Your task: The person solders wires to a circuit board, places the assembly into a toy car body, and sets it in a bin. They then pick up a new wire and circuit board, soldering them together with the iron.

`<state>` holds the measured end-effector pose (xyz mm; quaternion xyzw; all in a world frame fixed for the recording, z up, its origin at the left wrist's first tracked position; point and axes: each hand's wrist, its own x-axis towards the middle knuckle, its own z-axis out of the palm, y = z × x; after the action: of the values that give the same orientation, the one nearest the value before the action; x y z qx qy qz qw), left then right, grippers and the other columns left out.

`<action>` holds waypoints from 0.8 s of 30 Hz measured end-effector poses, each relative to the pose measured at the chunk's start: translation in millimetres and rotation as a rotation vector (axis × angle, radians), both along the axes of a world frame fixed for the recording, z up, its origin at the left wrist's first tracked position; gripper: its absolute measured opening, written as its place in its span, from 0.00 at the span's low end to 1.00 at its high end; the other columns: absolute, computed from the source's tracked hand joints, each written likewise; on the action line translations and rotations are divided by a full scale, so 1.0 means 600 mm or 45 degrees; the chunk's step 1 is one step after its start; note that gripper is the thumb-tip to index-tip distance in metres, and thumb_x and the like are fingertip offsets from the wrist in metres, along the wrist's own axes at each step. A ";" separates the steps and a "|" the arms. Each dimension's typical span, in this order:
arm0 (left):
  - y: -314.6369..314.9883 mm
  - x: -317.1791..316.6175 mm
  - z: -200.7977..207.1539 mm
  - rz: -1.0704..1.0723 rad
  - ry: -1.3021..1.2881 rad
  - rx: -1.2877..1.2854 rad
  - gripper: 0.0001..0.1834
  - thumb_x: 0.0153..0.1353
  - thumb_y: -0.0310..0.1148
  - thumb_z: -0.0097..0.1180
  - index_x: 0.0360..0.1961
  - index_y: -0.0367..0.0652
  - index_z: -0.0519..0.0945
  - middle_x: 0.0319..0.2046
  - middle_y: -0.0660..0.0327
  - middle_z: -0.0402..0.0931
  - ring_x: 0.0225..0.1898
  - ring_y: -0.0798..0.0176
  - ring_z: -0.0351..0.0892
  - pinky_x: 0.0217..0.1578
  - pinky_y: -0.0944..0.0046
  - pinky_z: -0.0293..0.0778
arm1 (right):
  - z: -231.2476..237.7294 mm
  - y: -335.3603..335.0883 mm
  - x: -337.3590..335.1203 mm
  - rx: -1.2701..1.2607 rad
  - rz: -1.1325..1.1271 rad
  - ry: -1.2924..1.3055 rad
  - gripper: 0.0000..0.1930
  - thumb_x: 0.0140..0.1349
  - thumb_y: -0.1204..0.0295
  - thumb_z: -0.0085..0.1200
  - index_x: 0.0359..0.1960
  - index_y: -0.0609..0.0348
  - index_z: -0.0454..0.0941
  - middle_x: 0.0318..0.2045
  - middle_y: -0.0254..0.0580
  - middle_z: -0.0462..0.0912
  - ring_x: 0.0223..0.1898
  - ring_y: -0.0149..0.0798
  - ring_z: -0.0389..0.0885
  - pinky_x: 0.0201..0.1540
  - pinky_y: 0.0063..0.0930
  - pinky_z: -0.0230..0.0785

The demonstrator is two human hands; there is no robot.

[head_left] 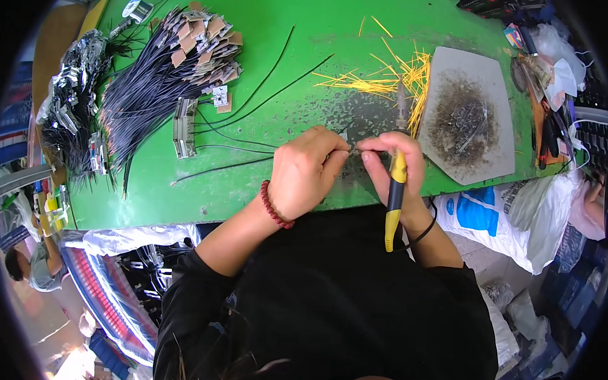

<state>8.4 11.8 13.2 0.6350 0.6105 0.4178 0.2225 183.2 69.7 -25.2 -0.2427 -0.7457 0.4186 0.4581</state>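
Observation:
My right hand [402, 165] is closed around a yellow-and-black soldering iron [395, 196], its metal shaft pointing away from me. The same hand's thumb and forefinger come together near the left fingertips. With thumb and forefinger pinched, my left hand [308, 170] holds a thin black wire [234, 164] that runs in from the left. The wire's end between the fingers is too small to make out. Left of that hand lies a silver metal strip [185, 127], with more black wires around it. Thin yellow sticks [378, 85] are scattered beyond my hands.
A grey board [467, 115] with a dark, scorched middle lies at the right of the green table [274, 75]. Bundled black wires with tagged ends [160, 84] cover the left, near a solder spool [137, 9]. White bags [517, 217] hang at the right edge. Another person [43, 264] is at far left.

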 end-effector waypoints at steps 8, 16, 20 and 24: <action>0.001 -0.001 -0.002 0.013 0.010 -0.005 0.05 0.51 0.22 0.62 0.30 0.41 0.79 0.27 0.56 0.77 0.28 0.52 0.79 0.28 0.58 0.75 | 0.005 0.001 0.001 -0.003 0.000 -0.009 0.21 0.59 0.89 0.54 0.52 0.61 0.65 0.37 0.51 0.84 0.39 0.36 0.84 0.43 0.27 0.77; 0.010 0.008 -0.019 -0.013 0.206 0.156 0.06 0.48 0.22 0.63 0.28 0.40 0.79 0.32 0.56 0.78 0.35 0.52 0.79 0.34 0.58 0.76 | 0.008 0.005 0.026 -0.260 -0.064 -0.034 0.15 0.64 0.76 0.55 0.53 0.61 0.72 0.32 0.43 0.84 0.30 0.30 0.84 0.31 0.23 0.74; 0.010 0.006 -0.034 -0.048 0.303 0.153 0.07 0.47 0.20 0.65 0.29 0.38 0.80 0.35 0.54 0.79 0.36 0.50 0.80 0.37 0.58 0.77 | 0.041 0.013 0.129 -0.543 -0.102 -0.076 0.33 0.64 0.46 0.52 0.59 0.63 0.73 0.21 0.36 0.80 0.21 0.25 0.75 0.24 0.19 0.65; 0.015 0.007 -0.041 -0.083 0.386 0.184 0.08 0.46 0.20 0.65 0.28 0.39 0.79 0.33 0.56 0.78 0.34 0.52 0.79 0.34 0.58 0.76 | 0.020 0.018 0.253 -0.591 -0.661 0.289 0.22 0.66 0.58 0.52 0.48 0.68 0.79 0.24 0.32 0.75 0.21 0.21 0.67 0.22 0.15 0.54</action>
<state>12.5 20.5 -11.1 0.7245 0.5845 0.3528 0.0950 335.0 80.8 -13.3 -0.4734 -0.4888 0.4706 0.5617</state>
